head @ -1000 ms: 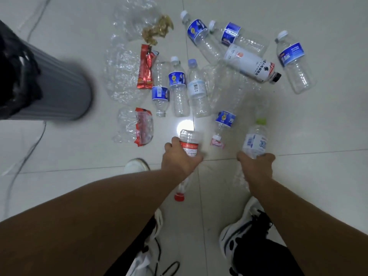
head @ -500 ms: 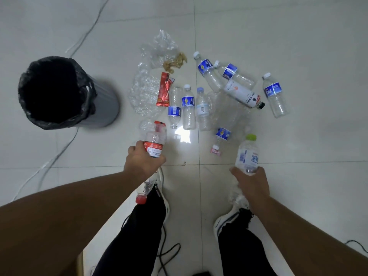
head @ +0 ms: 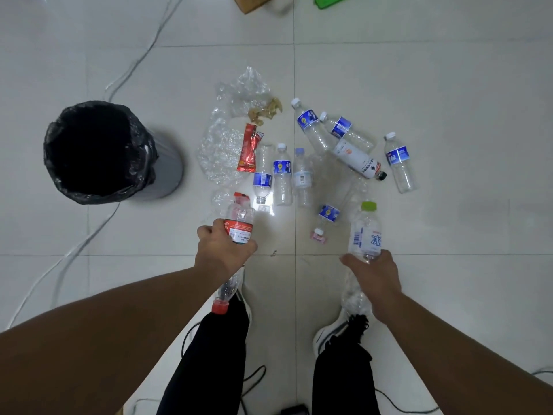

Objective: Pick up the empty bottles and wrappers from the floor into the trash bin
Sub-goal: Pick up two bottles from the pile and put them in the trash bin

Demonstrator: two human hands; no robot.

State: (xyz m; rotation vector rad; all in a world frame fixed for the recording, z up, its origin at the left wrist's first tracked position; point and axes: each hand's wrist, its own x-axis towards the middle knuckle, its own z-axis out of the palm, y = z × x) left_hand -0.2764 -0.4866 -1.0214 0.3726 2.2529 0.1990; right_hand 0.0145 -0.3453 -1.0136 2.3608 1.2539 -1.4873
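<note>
My left hand (head: 223, 254) grips a clear bottle with a red label and red cap (head: 238, 223), cap pointing back at me. In my right hand (head: 375, 272) is a clear bottle with a green cap (head: 365, 232), cap pointing away. Both are lifted above the white tiled floor. Ahead lie several empty blue-labelled bottles (head: 282, 173), a white-labelled bottle with a black cap (head: 357, 158), a red wrapper (head: 248, 149) and crumpled clear plastic wrappers (head: 218, 152). A grey trash bin with a black liner (head: 59, 163) stands open to the left.
White cables (head: 143, 55) run across the floor behind and beside the bin. A brown box corner (head: 251, 3) and a green object (head: 329, 0) sit at the far edge. My legs and white shoes (head: 332, 333) stand below the hands.
I have risen, so the floor litter looks farther away and the whole bin has come into view. Both hands have lifted their bottles off the floor; the left one moved toward the bin side.
</note>
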